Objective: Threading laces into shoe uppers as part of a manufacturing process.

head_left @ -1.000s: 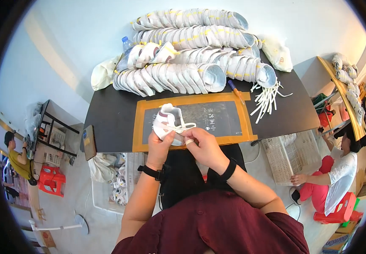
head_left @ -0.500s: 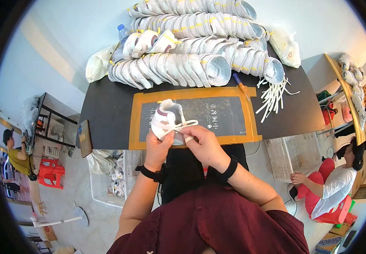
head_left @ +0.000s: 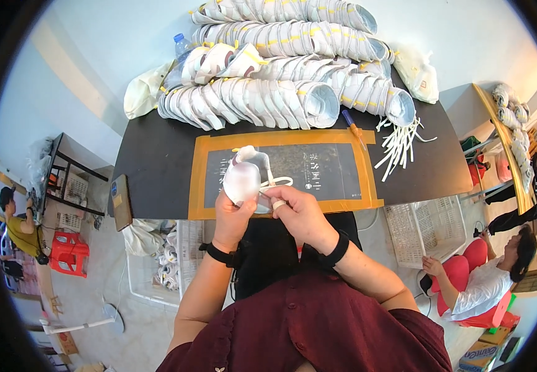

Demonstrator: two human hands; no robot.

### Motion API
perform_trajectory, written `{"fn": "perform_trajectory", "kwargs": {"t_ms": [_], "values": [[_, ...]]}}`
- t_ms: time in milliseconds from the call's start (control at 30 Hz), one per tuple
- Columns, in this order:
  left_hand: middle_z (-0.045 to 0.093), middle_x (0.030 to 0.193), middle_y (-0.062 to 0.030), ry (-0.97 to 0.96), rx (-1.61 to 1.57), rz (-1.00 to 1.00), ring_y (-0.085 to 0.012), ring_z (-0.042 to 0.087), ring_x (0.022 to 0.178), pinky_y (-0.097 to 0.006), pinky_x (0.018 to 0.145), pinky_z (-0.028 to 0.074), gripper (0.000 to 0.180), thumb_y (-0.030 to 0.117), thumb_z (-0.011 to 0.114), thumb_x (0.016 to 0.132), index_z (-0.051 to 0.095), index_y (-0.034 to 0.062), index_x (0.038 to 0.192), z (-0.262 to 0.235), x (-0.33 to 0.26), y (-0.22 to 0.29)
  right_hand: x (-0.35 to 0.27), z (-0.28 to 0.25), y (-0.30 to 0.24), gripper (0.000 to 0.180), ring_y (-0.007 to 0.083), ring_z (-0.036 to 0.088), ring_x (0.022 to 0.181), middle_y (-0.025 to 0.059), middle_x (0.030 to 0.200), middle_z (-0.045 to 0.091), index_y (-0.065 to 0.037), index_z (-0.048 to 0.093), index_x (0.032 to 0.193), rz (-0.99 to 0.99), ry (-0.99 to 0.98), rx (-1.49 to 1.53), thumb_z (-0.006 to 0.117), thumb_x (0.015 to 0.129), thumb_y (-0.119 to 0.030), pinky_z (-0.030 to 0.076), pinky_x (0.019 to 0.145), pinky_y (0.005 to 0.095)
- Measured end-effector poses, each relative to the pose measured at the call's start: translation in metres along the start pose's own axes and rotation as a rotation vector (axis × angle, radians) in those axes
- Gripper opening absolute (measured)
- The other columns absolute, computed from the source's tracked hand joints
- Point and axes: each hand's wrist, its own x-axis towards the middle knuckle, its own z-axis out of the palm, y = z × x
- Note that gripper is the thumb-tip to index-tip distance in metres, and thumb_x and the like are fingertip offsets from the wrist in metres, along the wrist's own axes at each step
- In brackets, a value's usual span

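Over the near part of the table, my left hand (head_left: 232,216) grips a white shoe upper (head_left: 263,162), thumb and fingers closed on its lower end. A blurred pale patch hides much of the upper's front. A cream shoelace (head_left: 285,181) loops out from its right side. My right hand (head_left: 296,212), with a band round one finger, pinches the lace close to the upper; the fingertips are partly hidden. Beneath both hands lies a dark board (head_left: 336,170) edged with orange tape. Loose white laces (head_left: 398,149) hang in a bunch at the right of the table.
Long nested rows of shoe uppers (head_left: 250,102) fill the table's far side. An awl-like tool with a blue-and-orange handle (head_left: 350,121) lies by the board. A phone (head_left: 121,203) rests at the left edge. White crates (head_left: 426,232) stand below; a seated person (head_left: 479,285) is at right.
Both hands stay nearly in place, still holding the upper and lace. The upper's front is now blurred over. The seated person at right has leaned lower, and the view has shifted slightly.
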Motion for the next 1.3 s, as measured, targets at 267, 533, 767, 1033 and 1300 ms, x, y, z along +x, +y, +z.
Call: {"fn": "perform_trajectory", "kwargs": {"t_ms": [267,533,767,1033,1300], "values": [[0.061,0.102,0.0003,0.006,-0.027,-0.014,-0.0063,0.054,0.091,-0.023,0.078,0.046,0.025,-0.001,0.062,0.087,0.059,0.0013,0.111,0.002,0.000,0.001,-0.002,0.002,-0.004,0.025,0.0073,0.055,0.075,0.0004,0.087,0.061,-0.002,0.062,0.118,0.029,0.000,0.032,0.050,0.097,-0.004,0.047,0.070,0.0229],[0.061,0.104,-0.0009,-0.051,0.017,-0.003,-0.0075,0.055,0.092,-0.025,0.079,0.046,0.023,0.002,0.062,0.089,0.060,0.0002,0.111,-0.003,0.000,0.005,-0.003,0.000,-0.009,0.025,0.0072,0.055,0.074,0.0007,0.087,0.062,-0.002,0.062,0.118,0.069,-0.007,0.004,0.050,0.097,-0.004,0.047,0.070,0.0235],[0.063,0.107,-0.0036,-0.145,0.087,0.014,-0.0107,0.057,0.093,-0.028,0.080,0.047,0.024,0.012,0.060,0.095,0.062,-0.0008,0.116,-0.003,0.009,0.012,0.006,-0.014,-0.017,0.015,0.0180,0.063,0.071,0.0109,0.082,0.066,-0.003,0.064,0.104,0.023,0.012,-0.182,0.054,0.093,-0.006,0.050,0.068,0.0309],[0.065,0.100,-0.0131,-0.108,0.317,0.093,-0.0213,0.063,0.091,-0.033,0.079,0.048,0.024,0.013,0.062,0.092,0.063,-0.0019,0.111,0.005,0.012,0.023,0.024,-0.025,-0.029,0.011,0.0151,0.061,0.071,0.0099,0.077,0.064,-0.002,0.059,0.099,-0.081,-0.039,-0.447,0.054,0.088,-0.005,0.049,0.067,0.0300],[0.063,0.097,-0.0194,0.004,0.608,0.288,-0.0368,0.063,0.088,-0.041,0.076,0.049,0.023,0.008,0.062,0.089,0.064,0.0005,0.110,0.020,0.008,0.021,0.038,-0.028,-0.013,0.012,0.0122,0.056,0.066,0.0038,0.077,0.059,-0.003,0.057,0.097,0.351,-0.133,0.130,0.056,0.086,-0.005,0.045,0.057,0.0266]]}}
